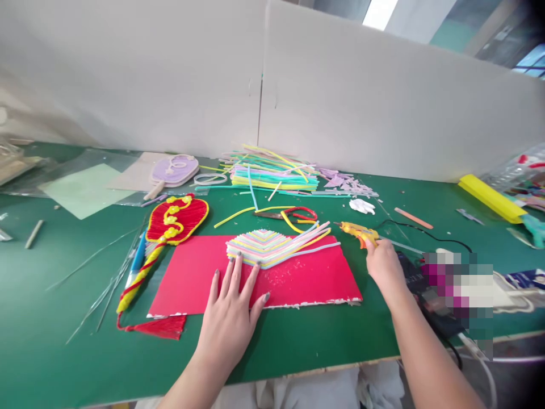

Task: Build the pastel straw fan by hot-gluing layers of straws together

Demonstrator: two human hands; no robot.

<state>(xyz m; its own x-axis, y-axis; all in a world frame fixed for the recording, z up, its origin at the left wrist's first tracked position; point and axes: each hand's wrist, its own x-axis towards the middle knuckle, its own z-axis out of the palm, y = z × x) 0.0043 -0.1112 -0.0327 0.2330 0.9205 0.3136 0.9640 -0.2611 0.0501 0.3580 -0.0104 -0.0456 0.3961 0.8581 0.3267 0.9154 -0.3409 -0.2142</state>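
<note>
My left hand (232,301) lies with its fingers spread on a red board (183,272), its fingertips touching a layered piece of pastel pipe cleaners (261,247). These strips form nested V shapes, with loose ends fanning out to the right. Off the board's right end, my right hand (383,261) is wrapped round a yellow hot glue gun (359,232), whose nozzle points left toward the strip ends. Behind the board lie scissors (298,214) with red handles. To the left rests a red and yellow fan (176,221) with a yellow handle and a red tassel (164,328).
Bundled pastel strips (272,176) lie at the back beside purple scraps (347,184). A lilac fan (174,170) sits back left, near a pale green sheet (87,190). Crumpled white tissue (361,207) and a black cable (430,232) are at right. A partition (170,74) stands behind.
</note>
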